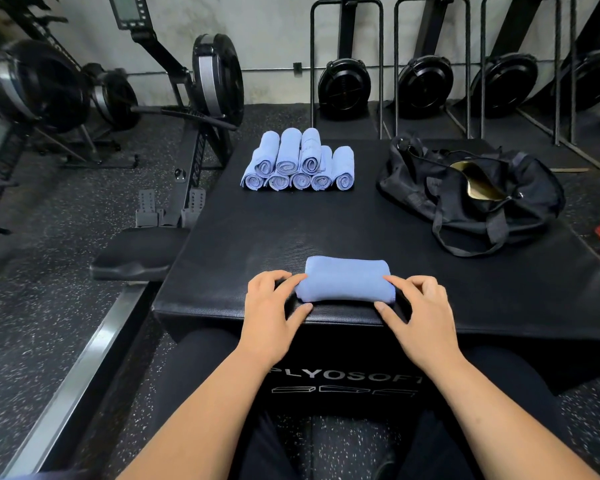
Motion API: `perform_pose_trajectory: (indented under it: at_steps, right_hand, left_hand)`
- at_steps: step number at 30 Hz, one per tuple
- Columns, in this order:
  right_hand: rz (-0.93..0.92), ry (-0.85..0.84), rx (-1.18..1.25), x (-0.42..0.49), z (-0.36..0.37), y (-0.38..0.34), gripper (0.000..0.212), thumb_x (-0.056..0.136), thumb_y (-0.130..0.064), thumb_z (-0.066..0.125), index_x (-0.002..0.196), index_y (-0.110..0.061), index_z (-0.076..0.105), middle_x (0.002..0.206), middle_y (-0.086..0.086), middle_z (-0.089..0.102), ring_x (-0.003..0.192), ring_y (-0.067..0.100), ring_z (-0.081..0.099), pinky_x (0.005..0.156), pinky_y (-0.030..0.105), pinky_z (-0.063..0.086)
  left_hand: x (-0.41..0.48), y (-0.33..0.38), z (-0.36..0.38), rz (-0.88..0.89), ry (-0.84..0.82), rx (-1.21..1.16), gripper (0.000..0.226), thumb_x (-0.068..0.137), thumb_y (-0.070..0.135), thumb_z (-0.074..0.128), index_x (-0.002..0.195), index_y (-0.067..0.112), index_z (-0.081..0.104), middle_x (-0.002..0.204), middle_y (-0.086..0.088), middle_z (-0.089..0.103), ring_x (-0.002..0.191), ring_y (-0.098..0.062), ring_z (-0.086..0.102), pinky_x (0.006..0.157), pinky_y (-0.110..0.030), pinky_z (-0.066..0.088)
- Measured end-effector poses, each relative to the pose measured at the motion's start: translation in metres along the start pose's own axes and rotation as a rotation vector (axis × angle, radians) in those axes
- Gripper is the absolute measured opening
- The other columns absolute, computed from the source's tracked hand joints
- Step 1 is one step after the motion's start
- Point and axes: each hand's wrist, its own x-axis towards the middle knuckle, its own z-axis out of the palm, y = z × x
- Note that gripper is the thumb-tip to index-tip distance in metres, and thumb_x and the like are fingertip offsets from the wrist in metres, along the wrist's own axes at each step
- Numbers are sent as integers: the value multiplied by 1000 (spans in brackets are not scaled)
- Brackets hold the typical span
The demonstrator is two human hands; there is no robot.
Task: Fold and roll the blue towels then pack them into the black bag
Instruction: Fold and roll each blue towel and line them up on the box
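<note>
1. My left hand [274,306] curls round the left end of a half-rolled blue towel [345,280], fingers on top, thumb at its near edge.
2. My right hand [420,306] grips the right end the same way.
3. The towel lies at the near edge of the black plyo box [257,230], between my hands.
4. A pile of rolled towels [298,161] sits at the box's far side.
5. The black bag [471,192] lies open, right of the pile and apart from it, with a gold object [478,181] showing inside.
</note>
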Motion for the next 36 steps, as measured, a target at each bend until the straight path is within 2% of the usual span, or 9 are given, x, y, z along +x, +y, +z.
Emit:
perform_pose_trajectory:
  at_steps: [8, 13, 16, 18, 23, 26, 28, 31, 36]
  right_hand:
    - [27, -35, 12, 3, 0, 2, 45, 95, -56, 60, 137, -38, 64, 112, -14, 44, 107, 13, 40, 99, 44, 44]
    - [42, -87, 54, 4, -4, 5, 59, 92, -71, 44, 131, -34, 69, 111, -16, 47, 107, 13, 39, 100, 44, 43]
    - [59, -115, 89, 4, -6, 4, 55, 93, -72, 40, 117, -33, 72, 110, -18, 50, 109, 13, 40, 102, 45, 43]
    - [63, -128, 107, 4, -7, 3, 39, 94, -71, 40, 99, -42, 65, 108, -20, 51, 109, 13, 41, 102, 47, 43]
    - [97, -132, 181, 3, -8, 1, 25, 95, -66, 52, 79, -47, 56, 104, -20, 55, 111, 11, 42, 102, 46, 43]
    - [122, -111, 133, 6, -6, -2, 28, 96, -66, 52, 84, -43, 62, 103, -21, 55, 108, 11, 42, 99, 46, 46]
    - [125, -77, 102, 8, -5, -6, 26, 97, -65, 52, 96, -41, 64, 105, -19, 54, 106, 13, 43, 97, 46, 47]
    - [110, -3, 134, 11, -7, -12, 15, 98, -51, 62, 112, -47, 63, 112, -21, 51, 107, 12, 49, 92, 43, 49]
    - [-103, 69, -15, 17, -5, -22, 14, 102, -30, 65, 106, -39, 74, 109, -22, 61, 99, 15, 50, 79, 39, 49]
  left_hand:
    - [2, 1, -1, -38, -10, -29, 36, 101, 39, 66, 137, 37, 62, 136, 17, 50, 134, -12, 34, 113, -34, 30]
    - [1, 0, -2, -46, -13, -94, 35, 99, 49, 58, 128, 31, 66, 134, 16, 52, 133, -10, 34, 114, -39, 34]
    - [1, 1, -2, -79, -20, -136, 33, 94, 57, 51, 111, 33, 66, 133, 14, 54, 134, -10, 34, 113, -45, 38]
    - [1, 1, -3, -104, -36, -148, 24, 93, 59, 49, 96, 38, 61, 133, 15, 54, 134, -9, 34, 113, -46, 38]
    - [4, 5, -5, -154, -56, -134, 24, 91, 64, 46, 84, 44, 58, 135, 14, 53, 136, -7, 29, 116, -36, 33]
    - [7, 10, -1, -227, -18, -144, 28, 95, 56, 56, 94, 31, 69, 139, 10, 49, 139, -6, 25, 113, -28, 29]
    - [9, 15, 0, -271, 29, -174, 13, 98, 43, 64, 104, 32, 67, 136, 11, 48, 135, -6, 26, 112, -26, 29]
    - [11, 22, 0, -222, 101, -200, 14, 97, 31, 68, 109, 38, 65, 132, 12, 48, 130, -10, 28, 110, -29, 31]
    - [13, 25, 0, -87, 169, -75, 17, 98, 23, 69, 105, 38, 73, 137, 7, 49, 134, -12, 33, 108, -34, 35]
